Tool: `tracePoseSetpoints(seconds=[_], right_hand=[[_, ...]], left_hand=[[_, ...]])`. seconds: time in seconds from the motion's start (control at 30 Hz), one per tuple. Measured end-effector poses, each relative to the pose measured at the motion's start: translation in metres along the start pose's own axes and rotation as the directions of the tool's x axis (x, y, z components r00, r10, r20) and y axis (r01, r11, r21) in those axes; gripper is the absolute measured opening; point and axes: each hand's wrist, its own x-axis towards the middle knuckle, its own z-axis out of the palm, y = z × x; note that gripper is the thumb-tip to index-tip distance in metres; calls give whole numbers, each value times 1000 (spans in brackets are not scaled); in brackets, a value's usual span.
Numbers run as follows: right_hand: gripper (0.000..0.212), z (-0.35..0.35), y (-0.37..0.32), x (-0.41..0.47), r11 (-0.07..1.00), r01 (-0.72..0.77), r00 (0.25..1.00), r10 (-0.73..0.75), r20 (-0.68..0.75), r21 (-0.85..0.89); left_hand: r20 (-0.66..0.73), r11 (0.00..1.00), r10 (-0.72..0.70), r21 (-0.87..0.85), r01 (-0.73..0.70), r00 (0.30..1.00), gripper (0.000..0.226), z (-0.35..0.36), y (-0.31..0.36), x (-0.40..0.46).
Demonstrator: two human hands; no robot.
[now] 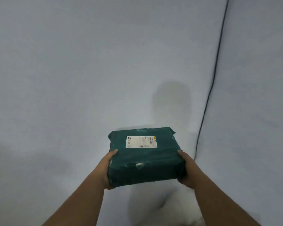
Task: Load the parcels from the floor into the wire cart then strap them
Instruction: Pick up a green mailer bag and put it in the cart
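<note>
A dark green, box-shaped parcel wrapped in plastic film (pixel 145 158) was held up in front of a pale grey-white wall (pixel 72 70), and every place here is given from that parcel. The left hand (pixel 108 170) gripped its left side, thumb lying along the top edge and the fingers curled beneath and out of sight. The right hand (pixel 185 170) gripped the right side in the same manner, thumb on top, fingers hidden under the wrapping. So each grip was pressed against the parcel from its own side, and the parcel hung between the two, carried by nothing else in view.

On the parcel's top face, toward the far edge, sat a white rectangular shipping label with barcodes (pixel 141 141); its print was too small to read. On the near edge of the top a small tear (pixel 139 165) showed pale material through the green film. The film was bunched into a loose flap at the far right corner.

To the right of the parcel a thin dark cable (pixel 216 62) ran down the wall. Above and just right of the parcel a soft round shadow (pixel 171 98) lay on the wall.
</note>
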Motion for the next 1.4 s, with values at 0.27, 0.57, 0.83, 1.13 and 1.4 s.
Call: tracePoseSetpoints(seconds=[0.27, 0.57, 0.83, 1.13, 1.4], right_hand=[[40, -103, 4, -130, 971, 174, 923, -103, -372, 163], [40, -196, 35, -309, 887, 413, 725, -183, -664, 205], [38, -246, 57, -425, 841, 513, 576, -188, -796, 172], [33, -303, 95, -542, 835, 518, 496, -116, -861, 186], [39, -361, 141, -615, 800, 568, 432, -93, -897, 191]], left_hand=[[320, 953, -175, 293, 79, 931, 64, 98, -55, -6], [564, 856, -389, 513, 60, 728, 52, 200, -165, -84], [671, 820, -492, 571, 37, 554, 52, 266, -252, -132], [670, 785, -565, 617, 63, 482, 47, 291, -363, -211], [655, 762, -606, 640, 94, 451, 55, 302, -458, -263]])
